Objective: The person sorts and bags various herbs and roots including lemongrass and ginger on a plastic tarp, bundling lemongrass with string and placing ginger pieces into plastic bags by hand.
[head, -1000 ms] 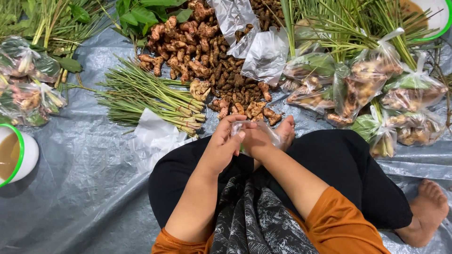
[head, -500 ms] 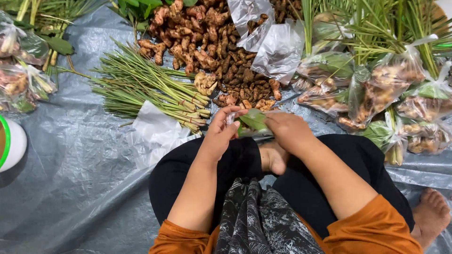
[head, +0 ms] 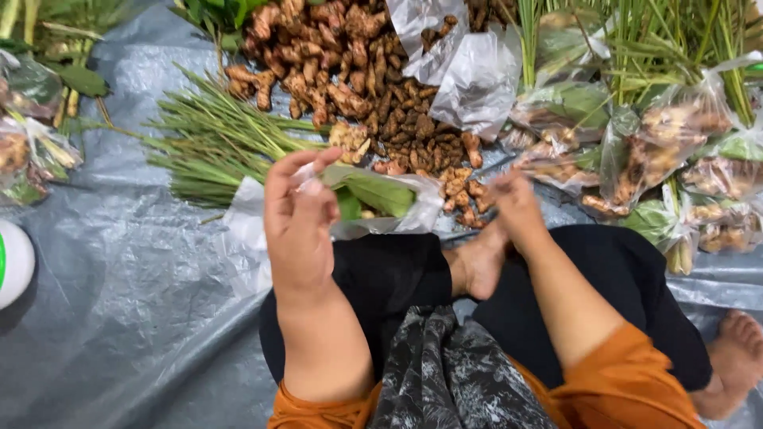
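My left hand (head: 300,222) pinches the mouth of a clear plastic bag (head: 381,202) that holds green leaves and a few pale bits. The bag hangs sideways over my lap, just in front of a heap of brown roots (head: 413,131). My right hand (head: 513,208) is blurred, its fingers drawn together beside the bag's right end and over the near edge of the small roots; I cannot make out anything in it.
Lemongrass stalks (head: 211,143) lie left of the roots, a larger ginger-like pile (head: 318,56) behind. Filled clear bags (head: 675,159) crowd the right, more bags (head: 32,135) at far left. A white bowl (head: 12,262) sits on the grey tarp (head: 135,318). Empty bags (head: 469,71) rest at the back.
Both hands were together on the bag over my lap. Now the left hand holds it alone, lifted and tipped sideways, and the right hand has moved off to the right toward the roots.
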